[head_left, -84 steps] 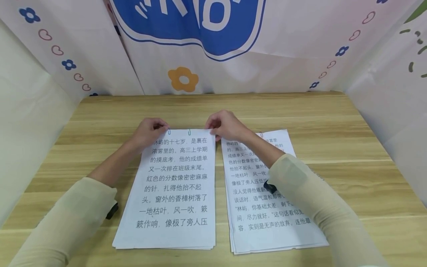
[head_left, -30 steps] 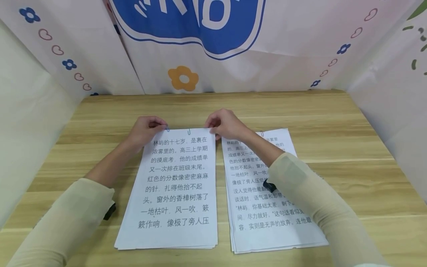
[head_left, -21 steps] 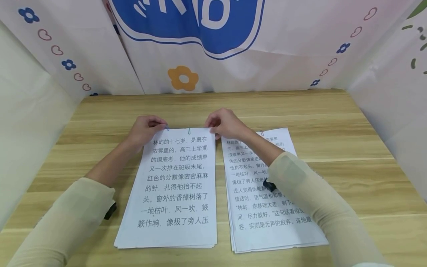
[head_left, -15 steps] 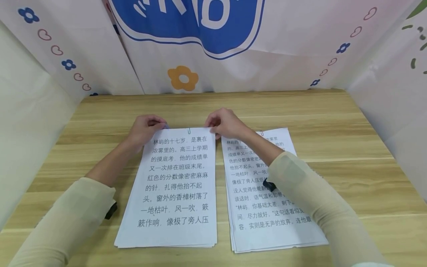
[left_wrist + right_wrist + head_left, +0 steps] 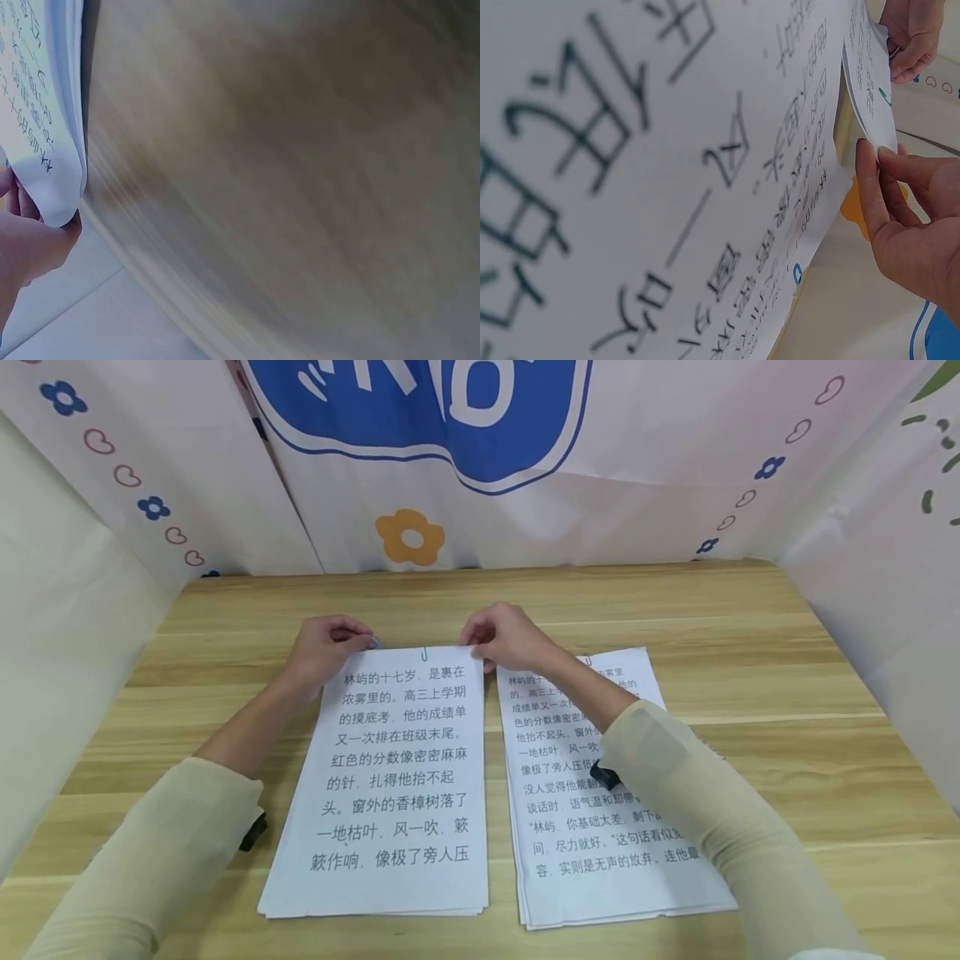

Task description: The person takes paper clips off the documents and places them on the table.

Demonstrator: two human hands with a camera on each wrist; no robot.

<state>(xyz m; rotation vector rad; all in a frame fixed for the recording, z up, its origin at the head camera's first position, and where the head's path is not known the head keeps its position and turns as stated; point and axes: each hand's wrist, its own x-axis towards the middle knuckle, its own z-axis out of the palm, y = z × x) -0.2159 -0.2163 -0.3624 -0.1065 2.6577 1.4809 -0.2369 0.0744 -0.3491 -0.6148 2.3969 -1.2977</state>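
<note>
Pale printed cloth [image 5: 637,510] stands behind and at both sides of a wood-grain table [image 5: 637,602]; orange flower [image 5: 427,539] low on the back panel, below a big blue shape [image 5: 510,456]. Left paper stack [image 5: 397,892], large printed characters uppermost, lies on the table, top edge toward the cloth. Left hand [image 5: 322,650] at that stack's far left corner, fingertips pinching a small blue clip [image 5: 374,642]; cannot tell whether the clip touches the paper. Right hand [image 5: 512,637] pinches the far right corner of the same stack. Green clip [image 5: 423,654] sits on the top edge, between the hands. Right paper stack [image 5: 622,900] lies just beside, partly hidden by the right forearm [image 5: 588,687]; reddish clip [image 5: 587,659] on its top edge
</note>
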